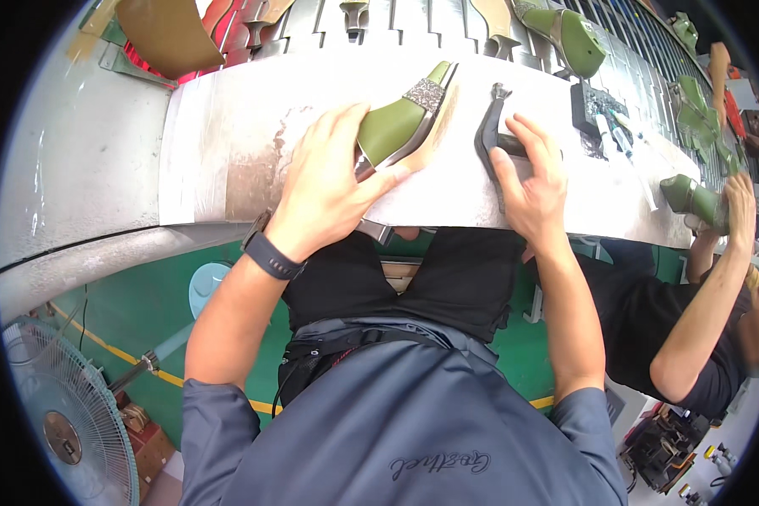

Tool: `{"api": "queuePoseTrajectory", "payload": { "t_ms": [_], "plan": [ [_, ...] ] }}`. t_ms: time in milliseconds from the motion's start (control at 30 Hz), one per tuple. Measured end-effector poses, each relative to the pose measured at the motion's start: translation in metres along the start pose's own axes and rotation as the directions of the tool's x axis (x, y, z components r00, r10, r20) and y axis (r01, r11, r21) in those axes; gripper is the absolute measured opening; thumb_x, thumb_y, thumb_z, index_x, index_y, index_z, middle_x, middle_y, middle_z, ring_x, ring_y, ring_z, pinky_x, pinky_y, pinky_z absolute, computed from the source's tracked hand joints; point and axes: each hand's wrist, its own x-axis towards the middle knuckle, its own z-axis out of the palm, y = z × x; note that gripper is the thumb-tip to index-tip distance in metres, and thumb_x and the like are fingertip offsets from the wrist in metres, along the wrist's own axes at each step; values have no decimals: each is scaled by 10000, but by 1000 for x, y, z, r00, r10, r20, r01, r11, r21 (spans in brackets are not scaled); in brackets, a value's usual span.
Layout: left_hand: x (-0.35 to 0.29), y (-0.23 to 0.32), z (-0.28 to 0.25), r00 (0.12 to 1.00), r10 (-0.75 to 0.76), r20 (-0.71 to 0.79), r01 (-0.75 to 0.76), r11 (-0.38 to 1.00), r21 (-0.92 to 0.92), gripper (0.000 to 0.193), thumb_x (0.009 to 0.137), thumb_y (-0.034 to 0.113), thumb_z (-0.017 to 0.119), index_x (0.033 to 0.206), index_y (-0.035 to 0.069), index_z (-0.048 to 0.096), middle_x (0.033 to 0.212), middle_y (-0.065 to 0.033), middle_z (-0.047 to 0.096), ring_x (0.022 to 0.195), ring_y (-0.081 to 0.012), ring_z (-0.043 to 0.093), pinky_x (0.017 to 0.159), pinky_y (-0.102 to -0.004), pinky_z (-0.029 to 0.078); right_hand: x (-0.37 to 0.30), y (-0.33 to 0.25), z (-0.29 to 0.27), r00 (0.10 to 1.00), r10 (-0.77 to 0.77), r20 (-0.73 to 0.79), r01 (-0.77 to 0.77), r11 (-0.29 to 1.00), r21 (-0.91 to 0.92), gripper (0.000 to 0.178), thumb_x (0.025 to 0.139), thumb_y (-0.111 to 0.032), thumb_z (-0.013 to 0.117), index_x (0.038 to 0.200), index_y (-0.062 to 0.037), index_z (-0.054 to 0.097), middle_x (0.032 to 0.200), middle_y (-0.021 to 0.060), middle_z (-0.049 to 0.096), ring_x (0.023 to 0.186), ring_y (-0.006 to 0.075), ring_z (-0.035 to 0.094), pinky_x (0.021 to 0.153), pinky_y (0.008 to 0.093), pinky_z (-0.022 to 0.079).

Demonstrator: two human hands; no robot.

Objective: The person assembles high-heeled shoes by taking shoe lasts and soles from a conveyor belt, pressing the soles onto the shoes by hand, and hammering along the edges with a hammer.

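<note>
My left hand (333, 173) is closed round a shoe on a green shoe last (390, 133), held tilted over the bench. A glittery grey band crosses the last near its upper end, and a tan sole (440, 126) with a dark edge runs along its right side. To the right, a black pincers-like tool (486, 135) with a curved handle lies on the worktop. My right hand (533, 181) is over this tool, thumb against the curved handle and fingers stretched apart above a second dark handle. Part of the tool is hidden beneath that hand.
The pale worktop (253, 152) curves away to the left. Along its far side is a metal slatted rack (396, 35) holding shoe parts and another green last (569, 38). A black block (590, 105) and pens (620, 135) lie right. A co-worker's hand (740, 207) holds a green last (691, 201).
</note>
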Motion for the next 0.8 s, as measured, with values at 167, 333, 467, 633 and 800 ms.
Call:
{"api": "queuePoseTrajectory", "payload": {
  "t_ms": [167,333,467,633,800],
  "plan": [
    [36,12,9,986,155,-59,-145,978,150,813,870,403,834,1442,-74,507,1375,-295,619,1259,-429,611,1038,-461,504,0,-5,-8,988,-154,-22,152,984,-93,428,881,-57,726,1307,-28,691,1303,188,686,1211,382,636,1111,502,444],
    [50,17,13,996,-13,89,16,999,-38,715,936,411,758,1422,-65,538,1158,-295,713,1075,-441,703,956,-454,539,3,3,-11,967,-255,7,253,955,-155,477,855,29,661,1325,-46,690,1260,156,707,1169,337,647,1066,484,458],
    [52,18,13,990,-101,93,106,993,-44,703,997,436,692,1480,-41,510,1187,-296,715,1100,-426,707,975,-441,533,10,-6,-15,962,-266,61,273,942,-193,487,866,36,636,1338,-69,690,1220,132,717,1127,328,653,1022,473,471],
    [59,18,10,983,-98,153,120,983,-140,839,969,553,673,1505,-59,466,1201,-293,710,1116,-465,687,965,-491,536,17,-13,-23,922,-294,251,375,842,-389,448,875,15,620,1299,-101,707,1204,122,711,1085,287,660,956,428,503],
    [56,15,14,996,56,72,-53,998,-40,975,869,471,827,1593,12,363,1262,-276,684,1123,-460,678,961,-488,543,20,-24,-14,979,-89,181,118,981,-155,314,876,-76,747,1189,-88,722,1038,134,729,906,289,700,794,370,561]
  ]
}}
